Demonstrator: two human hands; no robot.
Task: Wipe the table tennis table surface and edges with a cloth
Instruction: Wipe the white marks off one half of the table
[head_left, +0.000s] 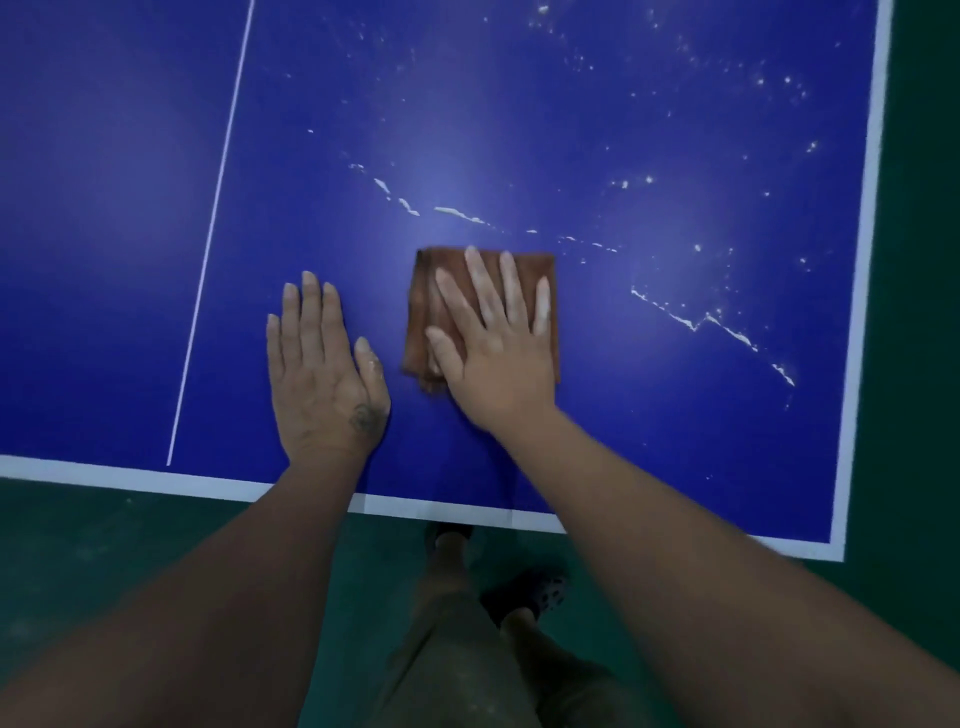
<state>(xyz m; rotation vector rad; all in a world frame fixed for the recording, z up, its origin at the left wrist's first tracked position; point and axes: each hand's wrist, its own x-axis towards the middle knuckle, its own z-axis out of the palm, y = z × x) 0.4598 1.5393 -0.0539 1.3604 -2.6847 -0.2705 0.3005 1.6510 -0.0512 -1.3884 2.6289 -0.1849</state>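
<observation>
**Dust lies ahead and to the right of your cloth**

Nearest you, the white near edge (156, 479) of the table (104, 260) passes under both forearms. Your left hand (322, 364) lies flat and open on bare blue, holding nothing. Just beside it, your right hand (493, 358) presses straight, spread fingers on the folded brown cloth (420, 312). Just beyond the cloth, a broken dust streak (457, 212) slants across. A second streak (693, 323) lies rightward, near the side edge (872, 208). Your next stroke probably goes forward, then right.
</observation>
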